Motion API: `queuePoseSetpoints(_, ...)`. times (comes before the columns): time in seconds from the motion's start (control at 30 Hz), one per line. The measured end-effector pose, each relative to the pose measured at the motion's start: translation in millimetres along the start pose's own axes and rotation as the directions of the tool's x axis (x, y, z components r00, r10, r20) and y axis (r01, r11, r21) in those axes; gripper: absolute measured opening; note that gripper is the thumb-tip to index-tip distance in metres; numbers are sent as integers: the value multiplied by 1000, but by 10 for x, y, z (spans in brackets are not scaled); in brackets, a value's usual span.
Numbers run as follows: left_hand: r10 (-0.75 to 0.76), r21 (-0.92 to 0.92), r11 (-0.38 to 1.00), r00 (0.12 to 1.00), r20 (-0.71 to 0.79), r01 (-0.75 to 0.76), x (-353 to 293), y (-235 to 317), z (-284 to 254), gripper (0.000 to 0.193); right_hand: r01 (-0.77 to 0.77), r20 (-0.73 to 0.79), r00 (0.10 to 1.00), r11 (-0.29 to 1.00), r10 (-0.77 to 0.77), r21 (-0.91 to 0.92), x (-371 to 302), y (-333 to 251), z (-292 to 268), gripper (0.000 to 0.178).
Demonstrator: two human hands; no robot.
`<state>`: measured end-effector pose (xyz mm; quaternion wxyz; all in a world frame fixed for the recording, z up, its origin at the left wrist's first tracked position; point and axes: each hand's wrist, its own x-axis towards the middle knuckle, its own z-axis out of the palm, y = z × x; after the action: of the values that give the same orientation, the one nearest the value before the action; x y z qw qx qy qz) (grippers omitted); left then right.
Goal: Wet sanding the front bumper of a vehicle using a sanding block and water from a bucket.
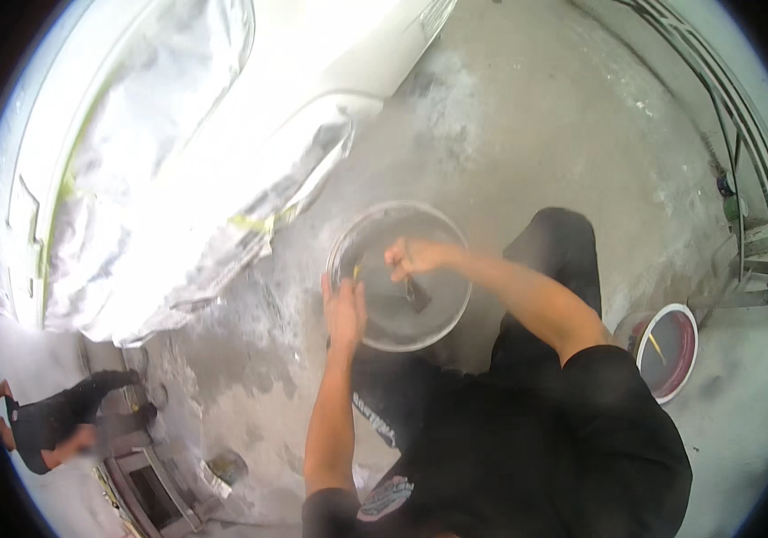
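A round tub (463,309) with a pale rim and a grey inside stands on the floor between my legs. My left hand (344,312) is at its near left edge, gripping the rim with fingers on either side. A small yellow bit (357,269) shows beside those fingertips; I cannot tell whether they touch it. Over the middle of the tub, my right hand (411,257) is closed on a dark, flat piece (417,294) that hangs below the fingers. Its exact kind is unclear.
A vehicle body wrapped in shiny sheeting (160,206) fills the upper left. Right of me stands a red bucket (690,359) with a white rim and a yellow strip inside. Another person (57,421) is at the far left, near a dark frame (155,493). Metal rails (742,99) line the right side.
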<state>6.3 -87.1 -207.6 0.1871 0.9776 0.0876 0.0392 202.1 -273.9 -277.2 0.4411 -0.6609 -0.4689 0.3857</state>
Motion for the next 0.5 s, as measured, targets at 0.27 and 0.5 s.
queuePoseSetpoints(0.27, -122, -9, 993, 990, -68, 121, -97, -177, 146, 32, -41, -109, 988, 863, 110, 503, -67, -420, -210, 34)
queuePoseSetpoints(0.5, -130, -48, 991, 991, -38, 128, 63, 73, 72, 31, 120, -293, 955, 967, -50, 225, 24, 19, 50, 51)
